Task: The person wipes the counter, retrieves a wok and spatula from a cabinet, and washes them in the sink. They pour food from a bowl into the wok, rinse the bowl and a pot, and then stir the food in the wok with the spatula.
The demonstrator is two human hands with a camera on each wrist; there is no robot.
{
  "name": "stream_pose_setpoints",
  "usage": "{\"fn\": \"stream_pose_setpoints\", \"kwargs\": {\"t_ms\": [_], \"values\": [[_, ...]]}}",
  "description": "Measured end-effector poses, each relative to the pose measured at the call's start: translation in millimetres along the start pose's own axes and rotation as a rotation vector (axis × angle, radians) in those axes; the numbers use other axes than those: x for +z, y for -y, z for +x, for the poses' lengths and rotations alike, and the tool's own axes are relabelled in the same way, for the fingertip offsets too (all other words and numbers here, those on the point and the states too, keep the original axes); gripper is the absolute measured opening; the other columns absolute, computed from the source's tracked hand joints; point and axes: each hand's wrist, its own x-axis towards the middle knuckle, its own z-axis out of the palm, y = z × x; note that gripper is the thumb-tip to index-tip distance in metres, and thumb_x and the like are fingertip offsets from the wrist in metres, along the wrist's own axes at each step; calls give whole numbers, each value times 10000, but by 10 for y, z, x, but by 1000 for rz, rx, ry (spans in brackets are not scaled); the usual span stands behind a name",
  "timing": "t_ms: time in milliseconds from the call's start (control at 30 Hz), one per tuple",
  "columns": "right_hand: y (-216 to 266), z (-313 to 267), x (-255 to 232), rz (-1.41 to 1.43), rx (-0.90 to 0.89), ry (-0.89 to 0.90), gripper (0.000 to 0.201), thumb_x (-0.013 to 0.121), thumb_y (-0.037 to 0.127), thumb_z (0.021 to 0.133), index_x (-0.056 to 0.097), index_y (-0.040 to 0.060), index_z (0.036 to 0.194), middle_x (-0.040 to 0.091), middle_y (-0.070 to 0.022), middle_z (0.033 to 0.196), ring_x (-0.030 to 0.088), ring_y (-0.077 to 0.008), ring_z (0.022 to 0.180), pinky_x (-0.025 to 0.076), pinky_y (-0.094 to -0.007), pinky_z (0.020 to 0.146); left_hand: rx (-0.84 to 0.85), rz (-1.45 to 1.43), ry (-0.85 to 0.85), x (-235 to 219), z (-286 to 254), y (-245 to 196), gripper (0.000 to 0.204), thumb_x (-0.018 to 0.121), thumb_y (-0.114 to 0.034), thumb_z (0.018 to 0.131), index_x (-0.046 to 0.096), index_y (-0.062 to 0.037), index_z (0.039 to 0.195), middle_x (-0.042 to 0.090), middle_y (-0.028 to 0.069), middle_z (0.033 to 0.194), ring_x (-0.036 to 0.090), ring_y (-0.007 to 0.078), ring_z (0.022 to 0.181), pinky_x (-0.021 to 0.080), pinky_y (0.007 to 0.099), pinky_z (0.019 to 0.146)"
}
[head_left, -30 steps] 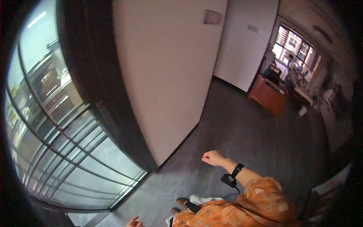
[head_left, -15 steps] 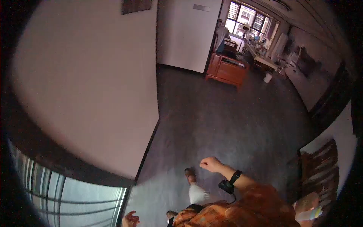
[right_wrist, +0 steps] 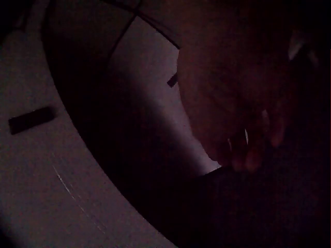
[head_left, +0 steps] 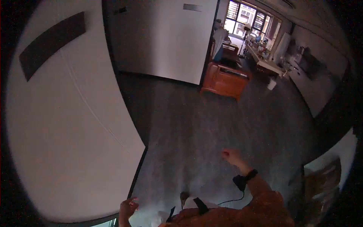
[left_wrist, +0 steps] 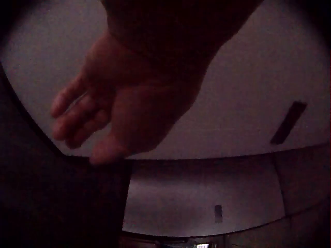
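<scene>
My left hand [head_left: 127, 209] hangs at the bottom left of the head view, beside the white wall. In the left wrist view that hand [left_wrist: 129, 98] has loosely bent fingers [left_wrist: 77, 121] and nothing in its palm. Out in front of the body, over the dark floor, is my right hand [head_left: 232, 156], with a black strap and camera [head_left: 242, 181] on its wrist. Its fingers curl loosely in the dim right wrist view, where the hand [right_wrist: 227, 103] holds no object. An orange sleeve [head_left: 264, 208] covers the right arm.
A white wall [head_left: 75, 143] with a dark plate [head_left: 53, 43] runs along the left. Further ahead stand a white wall panel [head_left: 170, 45] and a reddish-brown wooden cabinet [head_left: 225, 81]. Beyond are a long cluttered table [head_left: 264, 62], a white bin [head_left: 271, 84] and a window [head_left: 245, 19].
The view has turned right, away from the barred glass door, and moved forward along the floor. The right hand has shifted rightward in view; the left hand has come up a little.
</scene>
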Motion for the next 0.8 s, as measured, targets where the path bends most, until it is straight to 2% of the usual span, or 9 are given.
{"fn": "stream_pose_setpoints", "kwargs": {"t_ms": [100, 267, 333, 433, 533, 567, 633, 733, 800], "values": [[-178, 710, -139, -84, -269, -181, 265, 571, 275, 819, 617, 47, 946, 635, -126, 830, 614, -266, 759, 473, -340, 657, -95, 20, -22, 58, 540, -393, 417, 633, -154, 694, 590, -80, 1103, 639, 63, 660, 624, 127, 626, 496, 257, 618], [454, 1871, -563, -69, -302, -103, 252, 550, 241, 832, 582, 34, 973, 617, -141, 807, 596, -285, 738, 465, -362, 643, -43, 223, 44, 105, 1660, -620, 407, 628, -199, 703, 597, -89, 1094, 650, 62, 679, 628, 132, 621, 506, 264, 604], [660, 2549, -713, 43, -400, -168, 274, 532, 214, 842, 532, 43, 1057, 602, -146, 787, 582, -283, 705, 458, -366, 624, -182, 5, 102, 125, 2114, -862, 401, 624, -219, 704, 601, -90, 1083, 656, 61, 719, 623, 135, 615, 503, 268, 611], [1021, 3702, -1007, 144, -507, -248, 320, 514, 186, 853, 482, 51, 1141, 587, -150, 767, 567, -281, 673, 451, -370, 605, -27, 187, 60, 141, 2849, -1334, 377, 627, -144, 796, 553, -25, 1146, 624, 115, 822, 586, 174, 674, 509, 314, 615], [1237, 5018, -1467, -332, -461, -183, 390, 475, 159, 869, 401, 78, 1243, 560, -124, 725, 544, -219, 645, 444, -359, 594, 8, 91, 153, 198, 4029, -1223, 404, 611, -173, 815, 527, -40, 1187, 615, 127, 915, 604, 197, 753, 513, 334, 637], [1287, 5354, -1563, -128, -596, -261, 419, 463, 153, 871, 370, 82, 1273, 553, -114, 713, 531, -206, 619, 444, -364, 574, -143, 97, 128, 99, 4190, -1834, 402, 625, -220, 705, 598, -77, 1080, 654, 80, 751, 620, 141, 640, 494, 272, 632], [1300, 6252, -1691, 112, -721, -340, 450, 451, 148, 872, 339, 87, 1304, 546, -104, 700, 517, -192, 594, 445, -370, 554, -48, 171, 125, 77, 4725, -2244, 396, 621, -221, 712, 597, -68, 1077, 649, 92, 759, 617, 145, 658, 488, 275, 642], [1242, 7307, -1919, 245, -473, -146, 647, 625, 220, 776, 303, 64, 1315, 609, -142, 810, 574, -350, 742, 472, -438, 707, 39, -75, 114, -16, 5183, -2737, 384, 611, -213, 728, 591, -42, 1071, 640, 114, 761, 605, 156, 690, 475, 283, 649], [1387, 7579, -2305, -204, -740, -217, 668, 619, 236, 775, 281, 84, 1330, 608, -141, 772, 585, -355, 757, 469, -451, 711, -93, -276, 128, -14, 5575, -2804, 410, 616, -192, 713, 574, -32, 1089, 640, 122, 769, 601, 155, 687, 471, 286, 633]]}}
